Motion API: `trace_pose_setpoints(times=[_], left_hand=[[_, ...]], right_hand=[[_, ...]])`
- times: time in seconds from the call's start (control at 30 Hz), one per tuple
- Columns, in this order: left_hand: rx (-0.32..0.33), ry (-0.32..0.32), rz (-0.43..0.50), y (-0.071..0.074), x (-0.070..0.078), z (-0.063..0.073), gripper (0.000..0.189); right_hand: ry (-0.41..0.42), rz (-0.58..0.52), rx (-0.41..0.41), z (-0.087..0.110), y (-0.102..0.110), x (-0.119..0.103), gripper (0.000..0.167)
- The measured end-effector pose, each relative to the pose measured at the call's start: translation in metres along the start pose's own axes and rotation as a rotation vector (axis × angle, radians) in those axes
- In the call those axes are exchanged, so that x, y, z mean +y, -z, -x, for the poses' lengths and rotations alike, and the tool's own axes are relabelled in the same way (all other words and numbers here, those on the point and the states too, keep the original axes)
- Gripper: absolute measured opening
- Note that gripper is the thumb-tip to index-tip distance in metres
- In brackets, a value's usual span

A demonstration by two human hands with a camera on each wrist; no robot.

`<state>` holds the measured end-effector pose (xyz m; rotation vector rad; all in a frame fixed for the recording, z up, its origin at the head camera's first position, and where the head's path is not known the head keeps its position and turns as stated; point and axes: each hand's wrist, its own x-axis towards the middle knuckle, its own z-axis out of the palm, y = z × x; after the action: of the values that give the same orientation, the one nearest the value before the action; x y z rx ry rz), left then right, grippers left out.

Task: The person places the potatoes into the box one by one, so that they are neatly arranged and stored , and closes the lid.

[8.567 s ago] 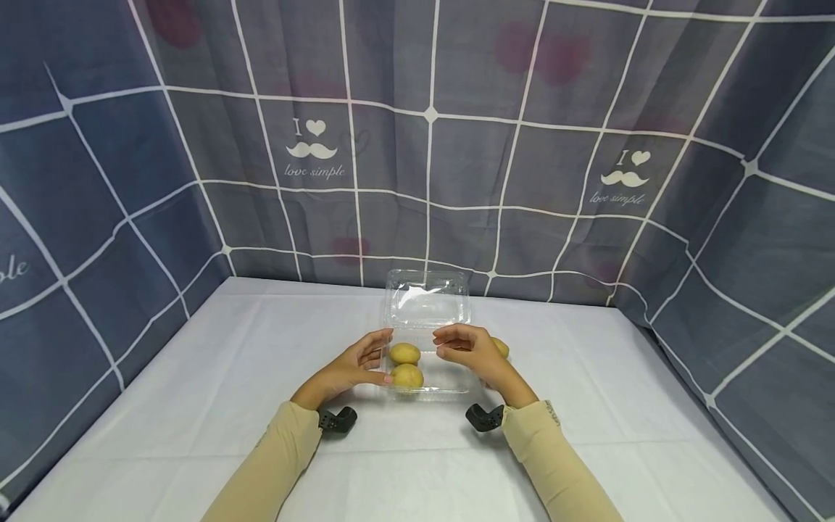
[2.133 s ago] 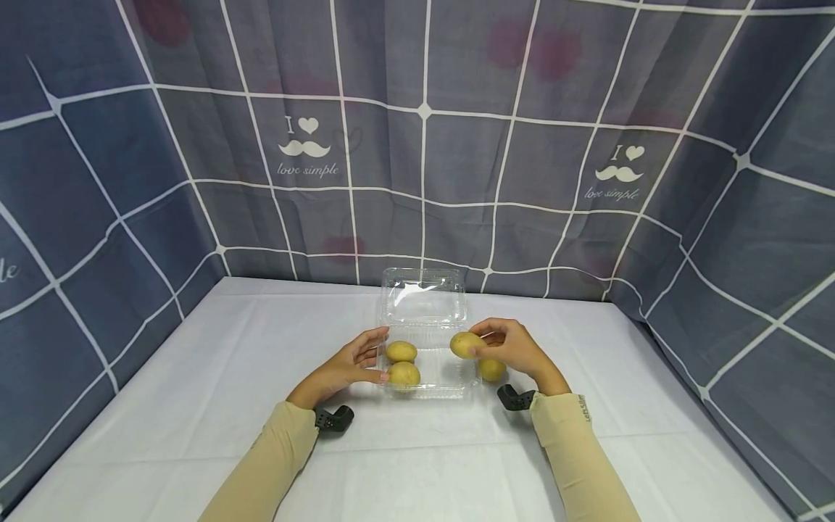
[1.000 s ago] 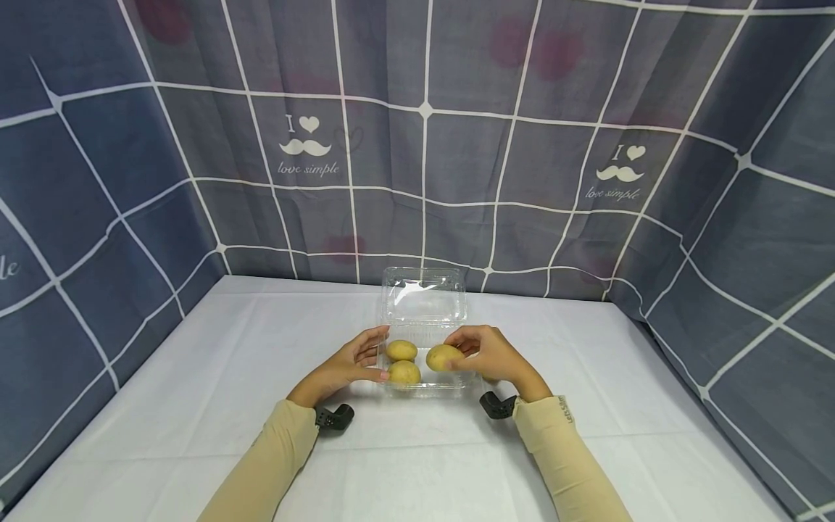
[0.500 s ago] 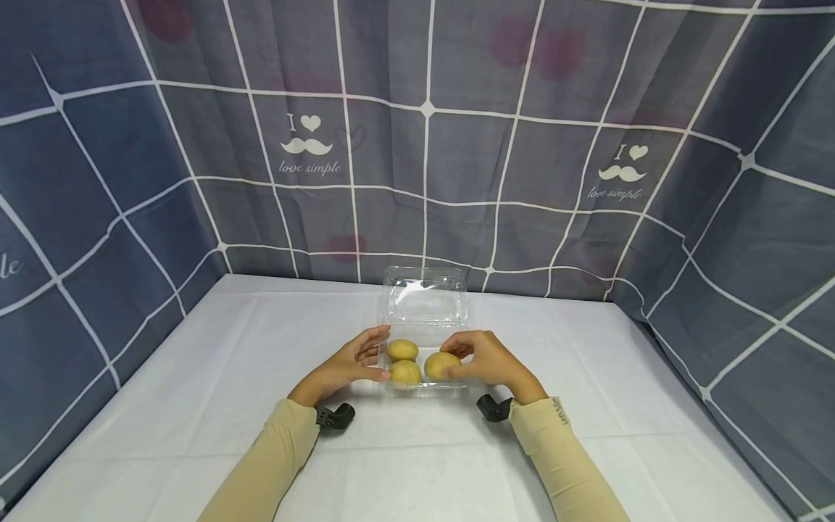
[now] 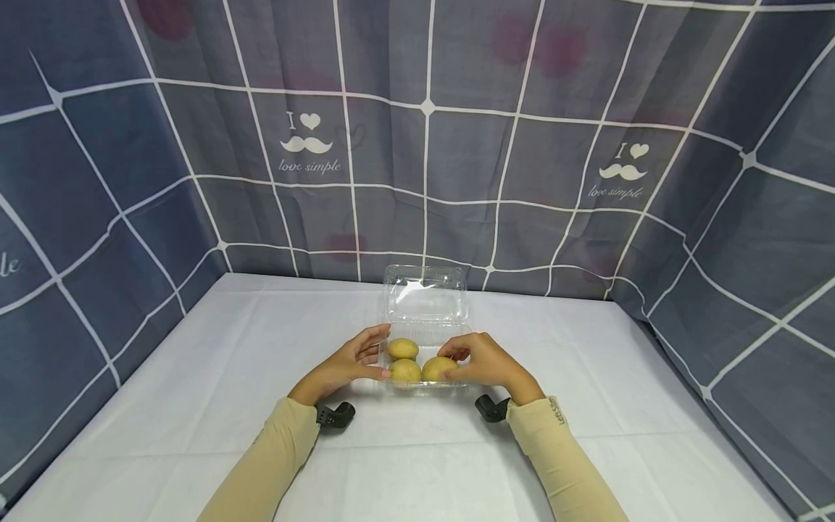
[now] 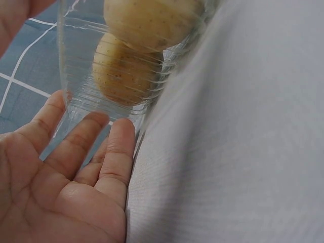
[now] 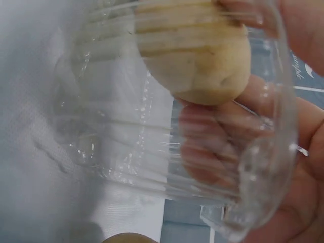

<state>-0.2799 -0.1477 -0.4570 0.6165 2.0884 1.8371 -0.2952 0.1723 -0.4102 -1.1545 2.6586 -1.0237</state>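
A clear plastic clamshell box [image 5: 427,385] stands on the table, its lid [image 5: 427,293] tipped back. Two yellow potatoes, a rear one [image 5: 402,349] and a front one [image 5: 405,370], lie along its left side. My right hand [image 5: 485,360] holds a third potato [image 5: 438,369] between thumb and fingers, low in the front right of the box, beside the front left one. My left hand [image 5: 349,362] rests at the box's left side, with fingers [image 6: 76,144] extended against the wall and thumb at the front corner. Another potato [image 7: 130,238] shows outside the box in the right wrist view; the head view hides it.
A white cloth [image 5: 365,464] covers the table. Dark checked curtains [image 5: 391,217] enclose the back and both sides. Black wrist devices [image 5: 492,409] sit on both wrists.
My right hand has brought a potato from above the box's right edge leftward and down into its front right. The left hand stays at the box's left side.
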Motion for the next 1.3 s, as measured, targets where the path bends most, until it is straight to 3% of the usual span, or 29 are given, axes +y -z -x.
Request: trace_pose_setpoints(times=[0.2, 0.77, 1.07, 1.3], left_hand=[[-0.007, -0.015, -0.012, 0.0005, 0.0004, -0.0008, 0.101], [0.002, -0.013, 0.009, 0.0001, -0.0002, 0.0004, 0.101], [0.001, -0.005, 0.001, 0.0003, -0.0005, -0.0004, 0.1], [0.005, 0.008, 0.007, 0.0001, 0.0003, -0.001, 0.101]], right_hand=[[-0.009, 0.035, -0.045, 0.0006, 0.0012, -0.0036, 0.021], [-0.011, 0.044, -0.06, 0.0015, 0.0018, -0.0027, 0.024], [0.022, 0.002, -0.073, 0.001, 0.0049, -0.0001, 0.025], [0.019, -0.095, -0.077, 0.0024, 0.0093, 0.0001, 0.03]])
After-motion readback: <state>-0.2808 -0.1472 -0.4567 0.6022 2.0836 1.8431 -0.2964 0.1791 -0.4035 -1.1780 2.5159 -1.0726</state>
